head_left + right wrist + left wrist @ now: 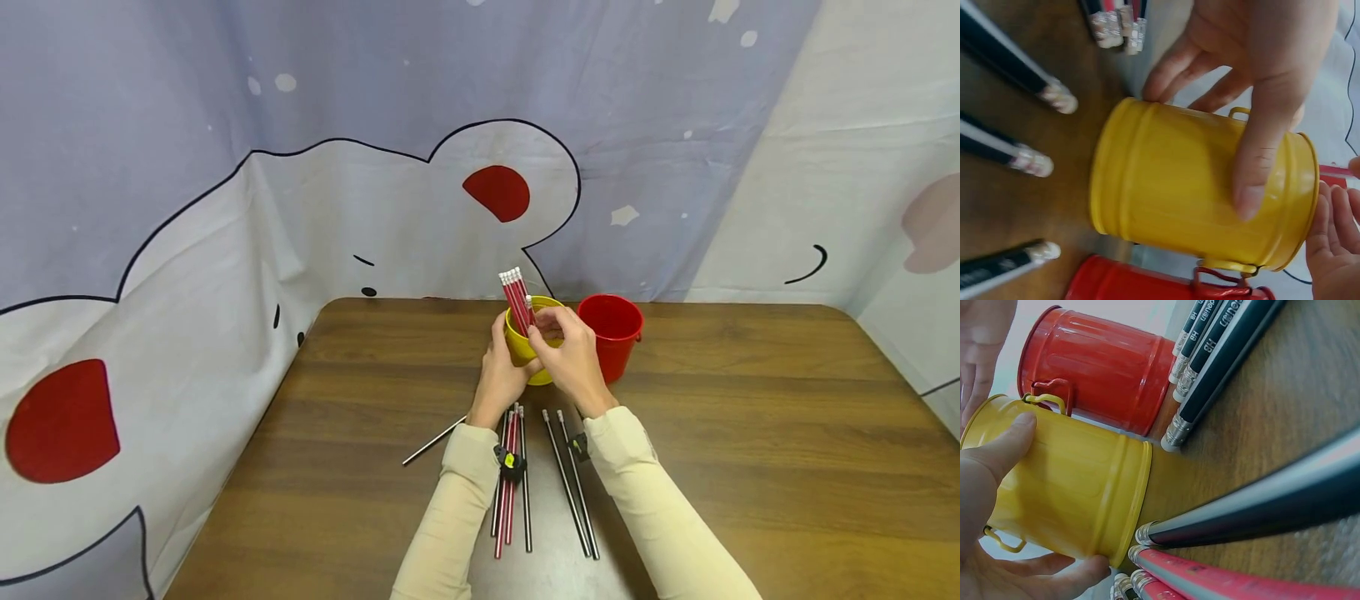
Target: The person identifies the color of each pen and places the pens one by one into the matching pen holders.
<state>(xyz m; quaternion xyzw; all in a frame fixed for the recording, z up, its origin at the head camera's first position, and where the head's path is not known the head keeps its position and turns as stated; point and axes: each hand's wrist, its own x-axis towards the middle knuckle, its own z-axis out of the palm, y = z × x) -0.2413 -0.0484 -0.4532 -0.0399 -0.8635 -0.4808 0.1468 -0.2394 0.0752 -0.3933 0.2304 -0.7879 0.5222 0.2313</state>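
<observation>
In the head view my left hand (501,377) grips a yellow bucket (542,378) from its left side; in the left wrist view its thumb lies along the wall. Several red pencils (514,302), white eraser ends up, lean in the bucket. My right hand (572,354) is at the bucket's mouth, thumb and forefinger pinching one lower red pencil (530,307); its lower part is hidden. At the right edge of the right wrist view, the right hand's fingers (1329,215) are beside the rim.
Just right of the yellow bucket stands a red bucket (613,337). On the wooden table (750,417) lie red pencils (510,492) and black pencils (570,483) in front, partly under the wrists. A single dark pencil (433,441) lies slanted at left. A printed cloth (375,208) hangs behind.
</observation>
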